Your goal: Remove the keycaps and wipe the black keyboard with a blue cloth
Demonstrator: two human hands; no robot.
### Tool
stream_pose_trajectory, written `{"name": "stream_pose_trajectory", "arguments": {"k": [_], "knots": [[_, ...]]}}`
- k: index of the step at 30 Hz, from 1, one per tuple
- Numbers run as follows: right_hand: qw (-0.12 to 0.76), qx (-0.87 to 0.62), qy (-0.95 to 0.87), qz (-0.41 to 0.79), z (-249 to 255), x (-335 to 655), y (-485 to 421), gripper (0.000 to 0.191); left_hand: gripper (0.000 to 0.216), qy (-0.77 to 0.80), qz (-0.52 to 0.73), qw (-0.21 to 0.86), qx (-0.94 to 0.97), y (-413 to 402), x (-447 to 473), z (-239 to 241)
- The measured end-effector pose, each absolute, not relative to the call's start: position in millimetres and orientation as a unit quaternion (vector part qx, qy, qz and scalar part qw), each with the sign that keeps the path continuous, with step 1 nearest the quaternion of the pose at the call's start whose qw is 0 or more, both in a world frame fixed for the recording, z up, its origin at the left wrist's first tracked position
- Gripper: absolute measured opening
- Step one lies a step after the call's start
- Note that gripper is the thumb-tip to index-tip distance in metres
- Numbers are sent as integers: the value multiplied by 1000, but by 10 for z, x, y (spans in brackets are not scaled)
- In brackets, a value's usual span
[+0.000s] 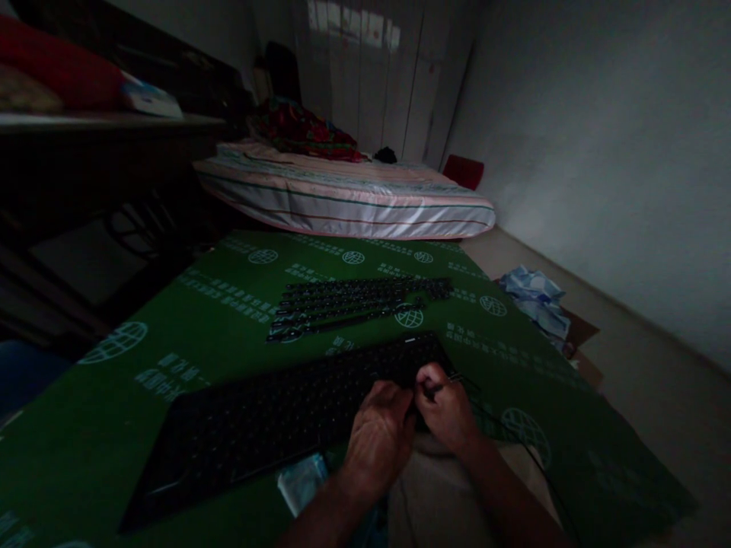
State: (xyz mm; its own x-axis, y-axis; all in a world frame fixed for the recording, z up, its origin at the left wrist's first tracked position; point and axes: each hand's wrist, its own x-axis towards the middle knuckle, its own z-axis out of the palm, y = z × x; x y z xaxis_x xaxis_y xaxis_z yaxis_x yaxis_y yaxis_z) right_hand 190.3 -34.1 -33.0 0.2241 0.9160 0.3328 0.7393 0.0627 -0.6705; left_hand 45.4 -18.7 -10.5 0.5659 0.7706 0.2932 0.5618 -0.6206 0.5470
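Note:
A black keyboard (256,415) lies at a slant on the green sheet, its key area studded with small pale dots. Over its right end, my left hand (380,426) bends its fingers down against the near edge; whatever is under the fingertips is hidden. Close beside it, my right hand (448,407) is closed in a pinch. A thin, shiny sliver shows by its knuckles, too dark to name. Beyond the keyboard, rows of loose black keycaps (343,297) are laid out on the sheet.
The green printed sheet (211,320) reaches to a bed (354,190). A pale blue packet (302,481) and a beige cloth (439,487) lie near my forearms. A dark cable (531,457) runs along the right. Crumpled blue-white plastic (531,293) lies on the floor.

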Motion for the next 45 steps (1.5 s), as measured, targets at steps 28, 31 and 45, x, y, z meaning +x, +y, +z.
{"name": "stream_pose_trajectory", "arguments": {"k": [28, 31, 45], "knots": [[465, -661, -556, 194, -331, 1924, -316, 10, 21, 396, 290, 188, 851, 9, 574, -228], [491, -645, -551, 198, -338, 1923, -317, 8, 21, 392, 293, 189, 851, 3, 565, -222], [556, -572, -558, 229, -265, 1886, -400, 19, 23, 342, 360, 205, 843, 6, 490, -270]]}}
